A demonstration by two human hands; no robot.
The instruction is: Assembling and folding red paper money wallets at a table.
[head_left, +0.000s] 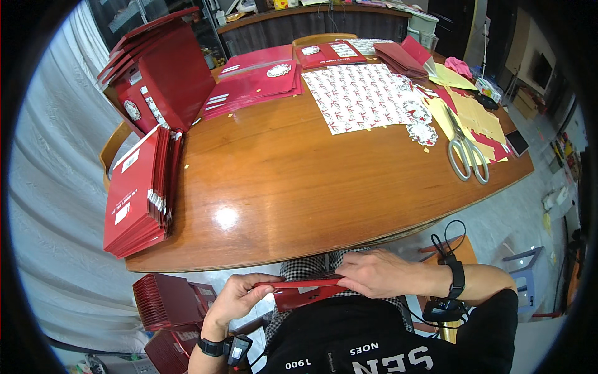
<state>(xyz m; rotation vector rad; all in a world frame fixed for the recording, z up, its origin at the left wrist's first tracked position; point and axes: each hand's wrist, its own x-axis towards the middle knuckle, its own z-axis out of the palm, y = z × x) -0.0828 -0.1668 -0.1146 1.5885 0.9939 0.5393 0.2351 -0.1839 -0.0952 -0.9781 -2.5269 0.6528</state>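
Note:
A flat red card packet (306, 295) is held above my lap, close to the table's front edge. It is seen nearly edge-on, with a dark line along its upper side. My left hand (242, 294) pinches its left end between thumb and fingers. At the other end, my right hand (369, 272) grips the upper edge, with its fingertips partly hidden behind the packet. A thick stack of similar red packets (134, 193) leans over the table's left edge, its top one bearing white labels.
Large red card pieces (171, 75) stand at the far left of the wooden table (268, 187). Red sheets (261, 84), white patterned paper (355, 96), yellow paper, scissors (467, 153) and a phone (517, 143) lie farther back. Dark red ribbed bundles (165, 302) sit below left.

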